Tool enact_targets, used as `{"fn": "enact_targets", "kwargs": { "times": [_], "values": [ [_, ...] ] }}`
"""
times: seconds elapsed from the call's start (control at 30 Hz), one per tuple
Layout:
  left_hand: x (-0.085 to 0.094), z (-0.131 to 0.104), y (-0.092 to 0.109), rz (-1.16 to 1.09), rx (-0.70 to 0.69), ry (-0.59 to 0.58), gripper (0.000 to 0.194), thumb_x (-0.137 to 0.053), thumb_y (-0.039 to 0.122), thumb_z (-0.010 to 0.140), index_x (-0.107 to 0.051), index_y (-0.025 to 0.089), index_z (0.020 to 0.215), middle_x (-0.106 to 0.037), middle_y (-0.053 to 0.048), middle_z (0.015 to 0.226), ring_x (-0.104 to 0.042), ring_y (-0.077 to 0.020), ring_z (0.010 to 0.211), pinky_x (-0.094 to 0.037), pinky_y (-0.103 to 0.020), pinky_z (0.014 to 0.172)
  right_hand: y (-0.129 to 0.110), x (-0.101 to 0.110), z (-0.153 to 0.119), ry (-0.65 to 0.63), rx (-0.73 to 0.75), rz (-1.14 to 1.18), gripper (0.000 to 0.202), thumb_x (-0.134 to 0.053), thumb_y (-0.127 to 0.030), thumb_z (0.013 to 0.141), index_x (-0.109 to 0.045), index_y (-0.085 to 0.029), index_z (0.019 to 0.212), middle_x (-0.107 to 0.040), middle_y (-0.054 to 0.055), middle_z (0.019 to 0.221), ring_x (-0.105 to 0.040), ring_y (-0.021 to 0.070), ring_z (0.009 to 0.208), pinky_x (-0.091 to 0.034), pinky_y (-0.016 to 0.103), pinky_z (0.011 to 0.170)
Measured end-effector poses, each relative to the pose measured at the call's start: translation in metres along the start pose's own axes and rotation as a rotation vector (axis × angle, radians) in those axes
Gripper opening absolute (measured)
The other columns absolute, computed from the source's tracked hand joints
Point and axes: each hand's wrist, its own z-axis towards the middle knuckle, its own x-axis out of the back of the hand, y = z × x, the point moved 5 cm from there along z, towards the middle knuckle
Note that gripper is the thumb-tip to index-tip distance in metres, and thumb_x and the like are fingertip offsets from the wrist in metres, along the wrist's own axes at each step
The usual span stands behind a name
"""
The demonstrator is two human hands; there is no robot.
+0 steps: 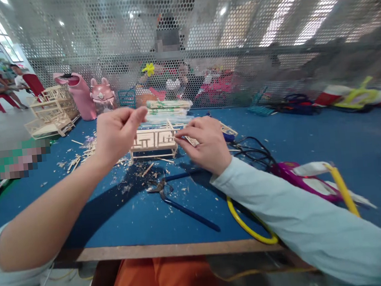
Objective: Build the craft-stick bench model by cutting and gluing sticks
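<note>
A small model of thin wooden sticks (153,139) stands on the blue table between my two hands. My left hand (118,133), fingers curled and thumb raised, is at the model's left end; what it holds, if anything, is hidden. At the right end, my right hand (205,141) pinches with thumb and fingertips close to the model's frame; whatever is between them is too small to make out. Blue-handled pliers (163,190) lie spread in front of the model, among scattered stick offcuts (148,169).
Behind the model lie bundled sticks (169,105). A pink bottle (81,97) and wooden models (52,112) stand back left. On the right are a purple glue gun (300,180), black cables (254,150) and a yellow loop (248,229). Perforated metal panel (102,44) behind.
</note>
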Motion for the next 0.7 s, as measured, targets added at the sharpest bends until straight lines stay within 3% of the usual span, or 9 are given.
{"fn": "enact_targets", "kwargs": {
  "times": [0.1, 0.2, 0.27, 0.37, 0.47, 0.6, 0.7],
  "values": [
    [-0.009, 0.027, 0.000, 0.094, -0.156, -0.141, 0.023, -0.051, 0.024, 0.084, -0.066, 0.019, 0.100, -0.069, -0.003, 0.069, -0.058, -0.0119, 0.060, -0.045, -0.024, 0.059, 0.009, -0.014, 0.010, -0.045, 0.044, -0.044, 0.016, -0.058, -0.029, 0.082, -0.070, -0.021, 0.076, -0.057, 0.003, 0.068, -0.047, 0.0181, 0.072, -0.032, 0.035, 0.070],
    [-0.026, 0.034, 0.001, 0.159, -0.246, -0.388, 0.063, -0.056, 0.015, 0.073, -0.043, 0.022, 0.134, -0.069, -0.008, 0.103, -0.063, -0.0153, 0.080, -0.047, -0.028, 0.073, 0.010, -0.020, 0.011, -0.036, 0.055, -0.056, 0.018, -0.057, -0.030, 0.082, -0.072, -0.022, 0.076, -0.053, 0.002, 0.065, -0.044, 0.0171, 0.069, -0.029, 0.034, 0.069],
    [-0.035, 0.029, 0.002, 0.242, -0.260, -0.527, 0.079, -0.059, 0.013, 0.068, -0.030, 0.022, 0.142, -0.067, -0.009, 0.111, -0.063, -0.0187, 0.088, -0.046, -0.030, 0.079, 0.011, -0.022, 0.008, -0.022, 0.039, -0.054, 0.019, -0.056, -0.031, 0.083, -0.072, -0.023, 0.077, -0.052, 0.001, 0.063, -0.043, 0.0167, 0.068, -0.028, 0.034, 0.070],
    [-0.044, 0.021, 0.003, 0.343, -0.224, -0.641, 0.087, -0.058, 0.013, 0.067, -0.022, 0.019, 0.145, -0.068, -0.009, 0.107, -0.062, -0.0224, 0.096, -0.044, -0.033, 0.084, 0.012, -0.024, 0.003, -0.019, -0.002, -0.048, 0.019, -0.056, -0.032, 0.083, -0.072, -0.024, 0.077, -0.051, 0.000, 0.062, -0.042, 0.0164, 0.067, -0.027, 0.034, 0.071],
    [-0.049, 0.018, 0.001, 0.288, -0.150, -0.646, 0.086, -0.061, 0.014, 0.065, -0.027, 0.016, 0.144, -0.070, -0.009, 0.098, -0.062, -0.0243, 0.096, -0.043, -0.033, 0.085, 0.013, -0.025, 0.000, -0.025, -0.020, -0.045, 0.020, -0.055, -0.032, 0.083, -0.072, -0.024, 0.077, -0.051, 0.000, 0.060, -0.042, 0.0161, 0.067, -0.027, 0.034, 0.072],
    [-0.052, 0.019, -0.007, 0.029, -0.002, -0.539, 0.076, -0.066, 0.012, 0.061, -0.046, 0.019, 0.134, -0.071, -0.004, 0.079, -0.064, -0.0243, 0.088, -0.042, -0.032, 0.085, 0.010, -0.025, 0.002, -0.019, -0.005, -0.048, 0.021, -0.054, -0.031, 0.084, -0.072, -0.024, 0.078, -0.053, 0.000, 0.060, -0.042, 0.0159, 0.066, -0.027, 0.036, 0.073],
    [-0.055, 0.020, -0.013, -0.063, 0.046, -0.500, 0.074, -0.067, 0.008, 0.058, -0.053, 0.021, 0.129, -0.069, -0.002, 0.069, -0.064, -0.0244, 0.082, -0.041, -0.034, 0.087, 0.008, -0.027, 0.003, -0.031, -0.014, -0.051, 0.021, -0.052, -0.032, 0.084, -0.071, -0.024, 0.077, -0.055, 0.000, 0.060, -0.043, 0.0162, 0.065, -0.028, 0.036, 0.073]
  ]
}}
